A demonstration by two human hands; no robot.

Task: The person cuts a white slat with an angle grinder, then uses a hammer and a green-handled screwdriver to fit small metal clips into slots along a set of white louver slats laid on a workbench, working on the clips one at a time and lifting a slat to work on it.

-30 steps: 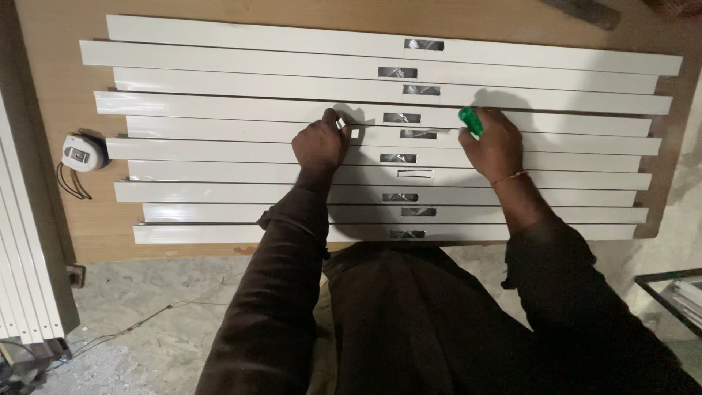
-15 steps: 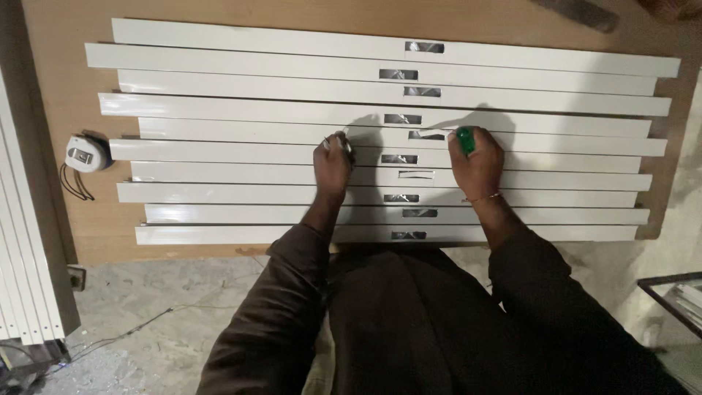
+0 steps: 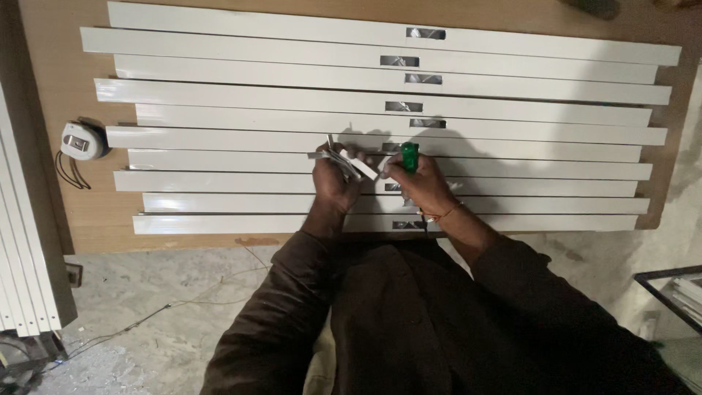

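Left hand (image 3: 333, 179) is curled shut around a small bunch of flat metal pieces (image 3: 344, 161), which fan out above the knuckles toward the far side of the board; exact shape of the pieces is hard to tell. Right hand (image 3: 420, 183) is closed w/ a fist grip on a green-handled tool (image 3: 409, 156), handle end poking up between thumb and fingers, tip hidden by the hand. Both hands sit close together, nearly touching, over the middle of the wooden board (image 3: 51, 110), nearer its front edge than its back edge. Under them lie ten long white strips (image 3: 219, 150) laid side by side across the board, running left to right, ends staggered. Most strips have a small rectangular cutout (image 3: 404, 107) approx. mid-length; the hands cover the cutouts of the strips below them. Hands are above roughly the sixth to eighth strips counting from the back edge. A white tape measure (image 3: 79, 140) w/ a dark cord rests on bare wood near the board's left edge, well apart from the hands. More white strips (image 3: 22, 241) stand stacked off the board's left side. Dark sleeves cover both forearms.
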